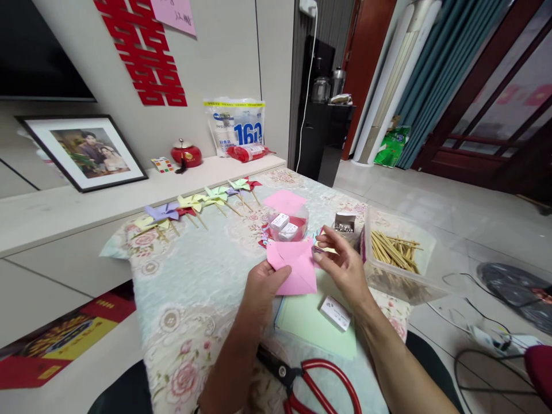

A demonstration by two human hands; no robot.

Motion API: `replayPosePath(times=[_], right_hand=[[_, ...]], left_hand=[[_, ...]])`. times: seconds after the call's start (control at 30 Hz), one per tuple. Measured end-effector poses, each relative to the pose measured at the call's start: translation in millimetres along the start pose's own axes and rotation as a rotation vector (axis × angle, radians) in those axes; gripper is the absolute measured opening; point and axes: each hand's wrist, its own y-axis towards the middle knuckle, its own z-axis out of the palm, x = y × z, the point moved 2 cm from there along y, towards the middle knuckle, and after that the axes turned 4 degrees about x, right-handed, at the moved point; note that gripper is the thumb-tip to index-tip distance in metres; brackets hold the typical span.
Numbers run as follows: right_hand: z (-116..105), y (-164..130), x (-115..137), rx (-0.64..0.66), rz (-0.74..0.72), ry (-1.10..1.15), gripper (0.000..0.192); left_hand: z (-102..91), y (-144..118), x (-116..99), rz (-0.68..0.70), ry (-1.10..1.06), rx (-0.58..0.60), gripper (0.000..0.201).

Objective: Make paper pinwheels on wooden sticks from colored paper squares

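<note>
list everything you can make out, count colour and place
Floral tablecloth: one, pale green, centre
Square paper sheet: one, pink, centre
Flat paper sheets: stack, green on top, near centre
Metal scissors: one, red-handled, near edge
Closed cardboard boxes: three, white, one on stack, two beyond
Small metal pieces: several, silvery, in open box
Wooden sticks: many, tan, in clear plastic bin, right
Paper pinwheels: several, mixed colours, cloth's far left edge
Framed photo: one, black-framed, on left ledge
Patterned cube: one, multicoloured, ledge
Round lidded pot: one, red, ledge
Plastic bag: one, white and blue, ledge
Paper cutout: one, red, wall
Curtain: one, teal, upper right
Left hand: one, holding pink sheet
Right hand: one, sheet's right edge
</note>
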Motion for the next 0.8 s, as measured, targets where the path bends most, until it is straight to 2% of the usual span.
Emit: replayPosePath(times=[0.03, 0.1, 0.17, 0.23, 0.3, 0.5, 0.8], right_hand=[[-2.5, 0.1, 2.0, 0.0, -0.037, -0.04, 0.044], [-4.3, -0.8, 7.7, 0.087, -0.109, -0.126, 0.019], [-2.4, -2.8, 13.4, 0.228, -0.178, -0.206, 0.007], [1.3, -4.8, 16.6, 0.341, -0.225, -0.274, 0.008], [5.0, -5.9, 16.7, 0.397, -0.243, -0.319, 0.01], [10.4, -7.5, 13.6, 0.449, -0.302, -0.377, 0.018], [10.0, -8.7, 15.5, 0.544, -0.335, -0.345, 0.021]], left_hand=[[-1.7, 1.0, -1.2, 0.005, -0.007, -0.006, 0.047], [-4.1, 2.2, -3.3, 0.007, -0.022, -0.011, 0.049], [-5.5, 2.4, -5.2, 0.003, -0.033, -0.014, 0.05], [-6.1, 2.2, -6.5, -0.005, -0.046, -0.014, 0.051], [-6.4, 2.1, -7.0, -0.012, -0.061, -0.012, 0.051], [-6.2, 1.9, -5.6, -0.044, -0.084, 0.023, 0.046], [-0.9, 0.5, -3.6, 0.002, -0.013, 0.033, 0.044]])
